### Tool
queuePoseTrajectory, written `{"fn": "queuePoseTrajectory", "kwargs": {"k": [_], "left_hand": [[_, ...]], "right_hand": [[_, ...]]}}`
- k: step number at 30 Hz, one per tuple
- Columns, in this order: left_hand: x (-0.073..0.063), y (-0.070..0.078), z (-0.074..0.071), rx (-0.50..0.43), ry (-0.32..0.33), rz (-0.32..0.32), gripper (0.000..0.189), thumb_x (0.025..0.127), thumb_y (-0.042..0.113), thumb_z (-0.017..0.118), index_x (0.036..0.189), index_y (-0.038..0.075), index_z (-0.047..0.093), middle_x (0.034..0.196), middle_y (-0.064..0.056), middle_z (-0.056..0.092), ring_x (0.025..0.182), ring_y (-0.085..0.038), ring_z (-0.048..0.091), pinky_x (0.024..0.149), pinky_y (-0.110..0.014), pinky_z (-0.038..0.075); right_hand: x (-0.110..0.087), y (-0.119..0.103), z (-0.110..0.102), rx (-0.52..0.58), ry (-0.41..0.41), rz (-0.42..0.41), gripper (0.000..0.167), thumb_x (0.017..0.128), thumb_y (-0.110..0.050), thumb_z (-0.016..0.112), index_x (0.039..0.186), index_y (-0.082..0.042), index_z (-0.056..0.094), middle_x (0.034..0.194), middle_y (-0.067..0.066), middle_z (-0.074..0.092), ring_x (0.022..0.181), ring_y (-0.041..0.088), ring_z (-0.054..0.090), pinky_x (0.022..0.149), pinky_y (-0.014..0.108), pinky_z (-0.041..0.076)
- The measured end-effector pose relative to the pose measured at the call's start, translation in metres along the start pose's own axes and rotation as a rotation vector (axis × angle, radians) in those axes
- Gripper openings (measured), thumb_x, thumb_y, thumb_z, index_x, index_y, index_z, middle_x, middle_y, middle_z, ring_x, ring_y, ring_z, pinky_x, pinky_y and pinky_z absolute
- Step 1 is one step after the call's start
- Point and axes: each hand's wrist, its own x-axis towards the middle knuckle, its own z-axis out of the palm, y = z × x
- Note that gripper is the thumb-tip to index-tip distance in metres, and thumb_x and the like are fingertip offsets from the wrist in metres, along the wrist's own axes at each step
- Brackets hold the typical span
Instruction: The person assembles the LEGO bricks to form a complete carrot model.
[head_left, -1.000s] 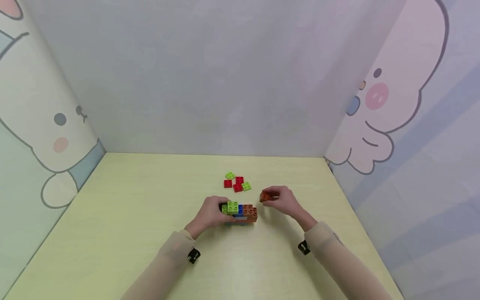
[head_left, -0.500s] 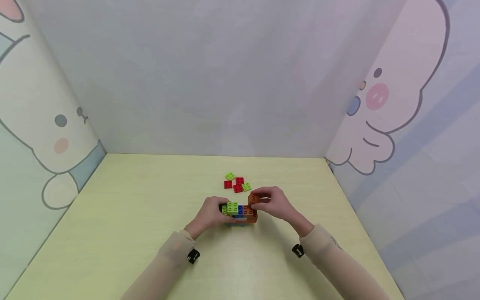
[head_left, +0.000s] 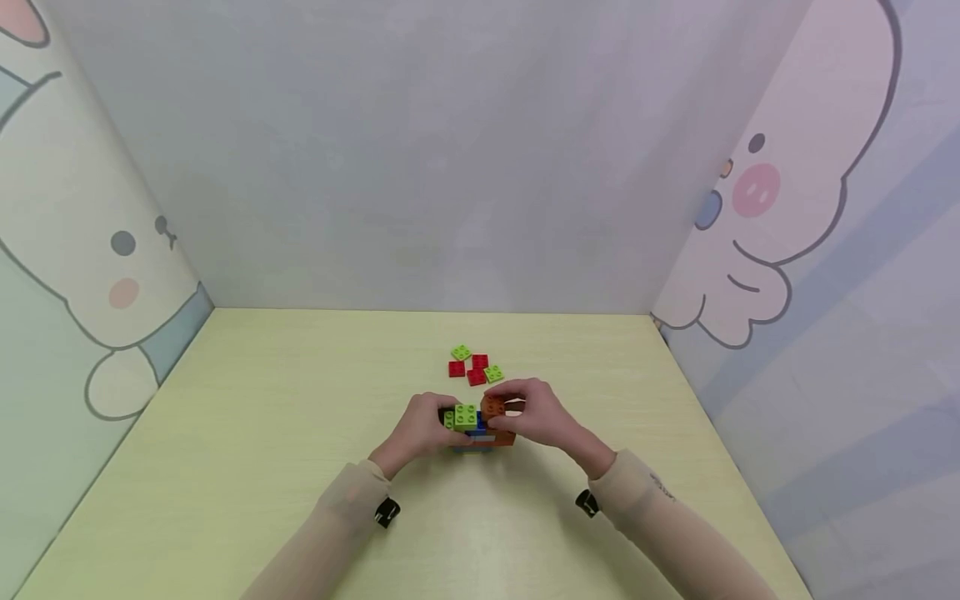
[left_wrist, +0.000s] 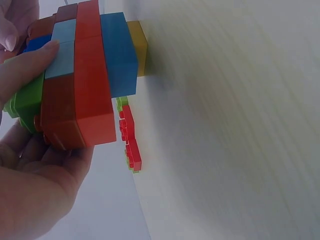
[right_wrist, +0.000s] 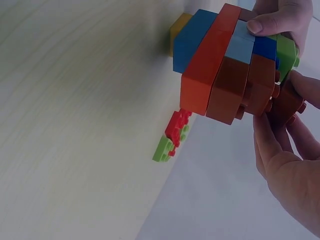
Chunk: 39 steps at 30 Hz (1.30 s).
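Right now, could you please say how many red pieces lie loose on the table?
3, beyond the held brick build: a left red piece, a back-right red piece, and the nearest red piece, beside a green piece. Others may be hidden.

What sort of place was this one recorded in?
Probably a screened-off tabletop play or filming corner, judging by the pale tabletop, the plain grey backdrop and the cartoon-printed side panels.

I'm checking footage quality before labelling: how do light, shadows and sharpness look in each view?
Head: soft, diffuse light, a faint shadow on the table beside the right sleeve; left wrist: a broad soft-edged shadow next to the stacked blocks, whose edges read clearly; right wrist: a blurry-edged shadow by the yellow block, no harsh glare.
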Motion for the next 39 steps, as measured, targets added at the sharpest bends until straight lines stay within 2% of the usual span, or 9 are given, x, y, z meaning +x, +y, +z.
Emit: {"fn": "queuePoseTrajectory", "kwargs": {"k": [4, 9, 17, 24, 27, 39], "left_hand": [[0.0, 0.0, 0.0, 0.002, -0.007, 0.001, 0.034, 0.068, 0.027, 0.088, 0.095, 0.014, 0.073, 0.084, 0.009, 0.063, 0.079, -0.012, 0.055, 0.073, -0.032, 0.047], [0.0, 0.0, 0.0, -0.004, -0.008, 0.006, 0.032, 0.068, 0.026, 0.088, 0.093, 0.014, 0.072, 0.083, 0.009, 0.063, 0.078, -0.012, 0.054, 0.071, -0.032, 0.047], [0.001, 0.001, 0.001, -0.015, -0.018, 0.012, 0.032, 0.068, 0.026, 0.088, 0.094, 0.014, 0.072, 0.082, 0.01, 0.063, 0.079, -0.012, 0.054, 0.071, -0.032, 0.047], [-0.001, 0.002, -0.001, -0.03, -0.015, 0.007, 0.032, 0.068, 0.025, 0.088, 0.095, 0.014, 0.073, 0.083, 0.01, 0.064, 0.078, -0.012, 0.055, 0.071, -0.032, 0.047], [-0.001, 0.002, -0.001, -0.037, -0.015, 0.0, 0.032, 0.068, 0.026, 0.088, 0.095, 0.014, 0.074, 0.083, 0.009, 0.064, 0.079, -0.012, 0.055, 0.071, -0.032, 0.047], [-0.001, 0.003, -0.002, -0.024, -0.019, 0.003, 0.032, 0.068, 0.025, 0.088, 0.094, 0.013, 0.074, 0.081, 0.01, 0.064, 0.077, -0.012, 0.055, 0.07, -0.032, 0.047]], "right_hand": [[0.005, 0.019, 0.005, -0.058, -0.009, 0.002, 0.035, 0.08, -0.003, 0.076, 0.114, -0.003, 0.067, 0.108, 0.007, 0.063, 0.097, 0.024, 0.061, 0.085, 0.042, 0.049], [0.005, 0.023, 0.005, -0.113, -0.028, -0.027, 0.034, 0.08, -0.01, 0.078, 0.113, -0.009, 0.069, 0.104, -0.002, 0.063, 0.092, 0.015, 0.06, 0.083, 0.033, 0.05], [0.003, 0.022, 0.006, -0.153, -0.039, -0.05, 0.034, 0.079, -0.011, 0.079, 0.112, -0.011, 0.069, 0.101, -0.006, 0.063, 0.089, 0.011, 0.061, 0.08, 0.033, 0.051], [0.003, 0.026, 0.008, -0.181, -0.048, -0.073, 0.034, 0.081, -0.013, 0.078, 0.113, -0.014, 0.069, 0.102, -0.009, 0.063, 0.09, 0.008, 0.061, 0.079, 0.027, 0.05], [0.003, 0.027, 0.008, -0.175, -0.048, -0.094, 0.034, 0.081, -0.012, 0.078, 0.113, -0.014, 0.069, 0.102, -0.008, 0.063, 0.089, 0.009, 0.061, 0.079, 0.029, 0.05], [0.003, 0.031, 0.012, -0.208, -0.029, -0.092, 0.034, 0.079, -0.011, 0.079, 0.112, -0.014, 0.069, 0.101, -0.007, 0.062, 0.089, 0.01, 0.06, 0.078, 0.028, 0.051]]}}
